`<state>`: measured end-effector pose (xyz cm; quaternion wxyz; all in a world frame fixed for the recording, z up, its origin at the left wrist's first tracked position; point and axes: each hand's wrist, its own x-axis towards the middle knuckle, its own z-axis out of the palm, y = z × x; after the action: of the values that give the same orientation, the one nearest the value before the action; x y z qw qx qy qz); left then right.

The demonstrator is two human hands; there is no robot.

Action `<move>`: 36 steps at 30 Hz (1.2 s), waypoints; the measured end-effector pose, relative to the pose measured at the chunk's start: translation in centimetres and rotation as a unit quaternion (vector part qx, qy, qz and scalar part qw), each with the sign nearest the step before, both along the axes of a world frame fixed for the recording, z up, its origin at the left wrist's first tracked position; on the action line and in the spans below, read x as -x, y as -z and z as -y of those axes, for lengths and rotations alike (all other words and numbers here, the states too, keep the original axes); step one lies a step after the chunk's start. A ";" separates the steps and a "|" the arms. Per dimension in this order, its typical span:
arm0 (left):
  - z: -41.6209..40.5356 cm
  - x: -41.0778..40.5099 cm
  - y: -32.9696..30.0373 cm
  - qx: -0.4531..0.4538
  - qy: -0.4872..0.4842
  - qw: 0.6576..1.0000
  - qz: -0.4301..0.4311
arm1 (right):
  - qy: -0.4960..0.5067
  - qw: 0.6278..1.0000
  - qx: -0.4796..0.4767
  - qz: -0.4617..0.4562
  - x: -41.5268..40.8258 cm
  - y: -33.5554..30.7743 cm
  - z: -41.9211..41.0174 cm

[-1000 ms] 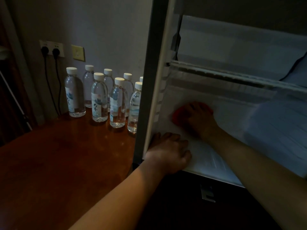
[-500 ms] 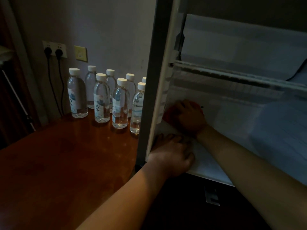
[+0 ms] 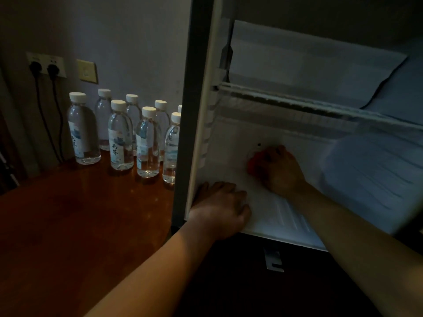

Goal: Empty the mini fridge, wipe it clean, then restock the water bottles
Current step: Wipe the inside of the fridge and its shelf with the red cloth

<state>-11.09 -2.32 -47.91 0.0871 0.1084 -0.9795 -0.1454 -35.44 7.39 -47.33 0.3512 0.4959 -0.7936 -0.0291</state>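
Dim room, a glossy brown surface running back to a grey wall, two plugs in the socket there. Your bottles stand capped in a tight cluster at the surface's far edge, hard against the wall and just left of the fridge. The fridge stands open, its wire shelf bare. Your left hand rests at the front left corner of the fridge floor, fingers curled over its edge. Your right hand is deeper in, curled round a red cloth and pressing it to the floor near the back.
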 end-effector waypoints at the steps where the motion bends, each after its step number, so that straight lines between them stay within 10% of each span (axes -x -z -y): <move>1: 0.0 0.0 0.0 0.002 0.000 1.000 -0.004 | 0.005 1.000 0.002 0.006 -0.3 0.0 0.3; 36: -0.1 -0.2 0.3 0.003 0.006 0.999 -0.032 | 0.137 0.988 0.013 0.069 -3.9 -0.5 3.8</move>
<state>-10.90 -2.20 -48.19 0.1175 0.0978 -0.9774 -0.1462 -31.57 3.64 -46.82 0.2952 0.3785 -0.8767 -0.0322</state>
